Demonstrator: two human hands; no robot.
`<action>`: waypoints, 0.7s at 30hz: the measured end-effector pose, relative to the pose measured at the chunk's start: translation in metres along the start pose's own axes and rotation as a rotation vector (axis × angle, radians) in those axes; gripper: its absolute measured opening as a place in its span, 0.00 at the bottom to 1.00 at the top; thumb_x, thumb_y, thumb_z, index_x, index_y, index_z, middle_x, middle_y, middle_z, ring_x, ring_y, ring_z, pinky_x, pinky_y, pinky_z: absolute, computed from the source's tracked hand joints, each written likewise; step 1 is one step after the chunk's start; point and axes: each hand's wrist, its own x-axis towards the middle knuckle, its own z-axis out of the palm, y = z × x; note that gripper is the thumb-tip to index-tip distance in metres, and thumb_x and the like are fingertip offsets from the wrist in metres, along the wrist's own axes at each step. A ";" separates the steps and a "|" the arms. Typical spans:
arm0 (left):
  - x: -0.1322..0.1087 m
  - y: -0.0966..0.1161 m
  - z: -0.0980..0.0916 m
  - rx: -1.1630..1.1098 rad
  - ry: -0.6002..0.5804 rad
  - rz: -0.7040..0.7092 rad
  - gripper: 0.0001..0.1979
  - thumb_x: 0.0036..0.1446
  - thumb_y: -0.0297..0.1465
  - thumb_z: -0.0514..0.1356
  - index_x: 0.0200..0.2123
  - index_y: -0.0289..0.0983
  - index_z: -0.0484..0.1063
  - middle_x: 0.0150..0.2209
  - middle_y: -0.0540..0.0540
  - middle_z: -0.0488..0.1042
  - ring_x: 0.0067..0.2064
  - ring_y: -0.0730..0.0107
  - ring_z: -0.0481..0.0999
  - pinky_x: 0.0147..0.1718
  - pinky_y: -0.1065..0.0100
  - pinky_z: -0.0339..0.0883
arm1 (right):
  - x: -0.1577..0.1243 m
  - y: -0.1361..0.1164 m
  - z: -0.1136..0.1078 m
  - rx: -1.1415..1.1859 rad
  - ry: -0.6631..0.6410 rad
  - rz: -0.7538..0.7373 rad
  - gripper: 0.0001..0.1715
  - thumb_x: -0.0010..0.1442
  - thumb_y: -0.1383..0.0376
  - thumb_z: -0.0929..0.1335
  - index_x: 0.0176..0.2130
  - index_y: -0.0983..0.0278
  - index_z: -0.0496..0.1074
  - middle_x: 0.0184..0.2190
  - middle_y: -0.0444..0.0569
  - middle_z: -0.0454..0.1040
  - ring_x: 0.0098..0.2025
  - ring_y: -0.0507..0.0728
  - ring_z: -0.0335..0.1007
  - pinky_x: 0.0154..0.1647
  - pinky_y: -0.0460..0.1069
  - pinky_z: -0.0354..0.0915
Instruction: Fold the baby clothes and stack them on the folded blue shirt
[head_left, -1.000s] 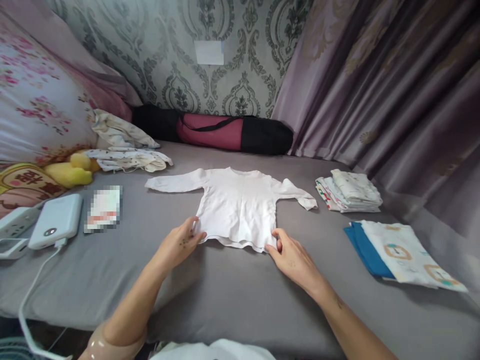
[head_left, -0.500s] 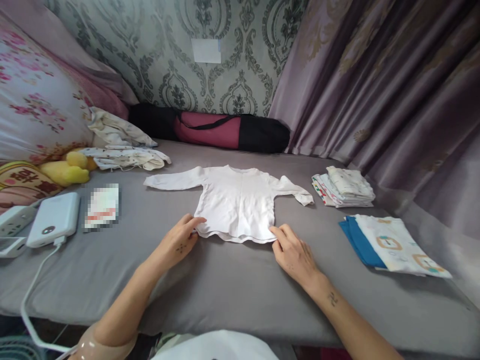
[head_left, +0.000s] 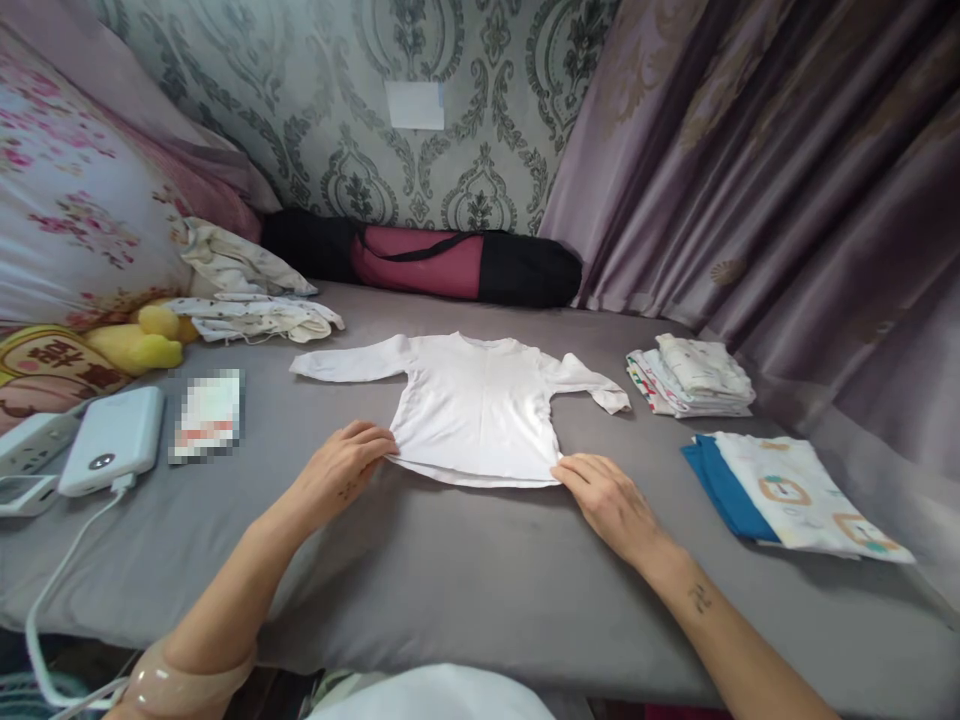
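White long-sleeved top (head_left: 480, 400) gripped at both hem corners!

Left hand (head_left: 351, 463) is closed on the hem's left corner, right hand (head_left: 606, 492) pinches the other, and the edge runs smooth between them! It's lying flat mid-sheet, sleeves spread, the right one bent. Out left, a white power bank (head_left: 112, 440) with its cable (head_left: 71, 560) plugged in; out right, a white printed cloth (head_left: 814, 490) overlaps blue fabric (head_left: 727, 490) on the grey sheet (head_left: 450, 590). Farther on: folded stack (head_left: 701, 375) right, yellow plush toy (head_left: 139, 345) left. And at the back, a long black-and-maroon bag (head_left: 420, 264) lies along the patterned wall (head_left: 487, 150)!
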 end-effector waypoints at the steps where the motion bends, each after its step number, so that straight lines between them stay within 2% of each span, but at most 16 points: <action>1: 0.000 0.001 -0.001 -0.003 -0.024 -0.009 0.17 0.64 0.27 0.46 0.44 0.40 0.74 0.47 0.44 0.76 0.50 0.60 0.69 0.49 0.61 0.64 | -0.001 0.001 0.001 0.015 -0.004 0.003 0.18 0.63 0.77 0.61 0.45 0.62 0.73 0.44 0.52 0.75 0.46 0.58 0.70 0.47 0.53 0.65; 5: 0.001 0.005 -0.007 -0.018 -0.107 -0.027 0.18 0.61 0.25 0.47 0.42 0.41 0.76 0.44 0.44 0.78 0.46 0.61 0.70 0.46 0.62 0.65 | -0.002 0.004 0.001 0.084 -0.047 0.004 0.18 0.62 0.77 0.60 0.42 0.60 0.73 0.41 0.50 0.75 0.44 0.58 0.69 0.46 0.52 0.66; 10: 0.002 0.005 -0.007 -0.004 -0.127 -0.041 0.18 0.60 0.25 0.47 0.42 0.41 0.75 0.44 0.44 0.78 0.46 0.60 0.70 0.45 0.61 0.64 | -0.003 0.001 -0.007 0.172 -0.091 0.064 0.18 0.62 0.77 0.59 0.41 0.59 0.71 0.41 0.49 0.73 0.43 0.57 0.68 0.45 0.52 0.65; 15: 0.006 0.008 -0.010 0.062 -0.161 -0.086 0.17 0.56 0.23 0.48 0.37 0.41 0.75 0.42 0.45 0.78 0.46 0.59 0.70 0.44 0.60 0.62 | -0.002 0.000 -0.020 0.430 -0.160 0.170 0.19 0.58 0.77 0.59 0.38 0.60 0.73 0.39 0.48 0.75 0.42 0.56 0.69 0.44 0.50 0.66; 18: 0.019 0.021 -0.011 0.109 -0.137 -0.100 0.15 0.52 0.23 0.50 0.34 0.40 0.75 0.39 0.44 0.78 0.45 0.57 0.71 0.44 0.58 0.62 | 0.008 0.014 -0.020 0.628 -0.170 0.389 0.15 0.59 0.71 0.61 0.37 0.60 0.75 0.36 0.46 0.77 0.39 0.55 0.72 0.41 0.48 0.67; 21: 0.048 0.052 -0.001 0.088 -0.087 -0.066 0.16 0.54 0.23 0.50 0.39 0.38 0.75 0.40 0.41 0.77 0.45 0.57 0.72 0.43 0.59 0.64 | 0.032 0.037 -0.006 0.813 -0.096 0.719 0.12 0.59 0.66 0.64 0.40 0.64 0.75 0.31 0.46 0.78 0.29 0.53 0.73 0.28 0.45 0.67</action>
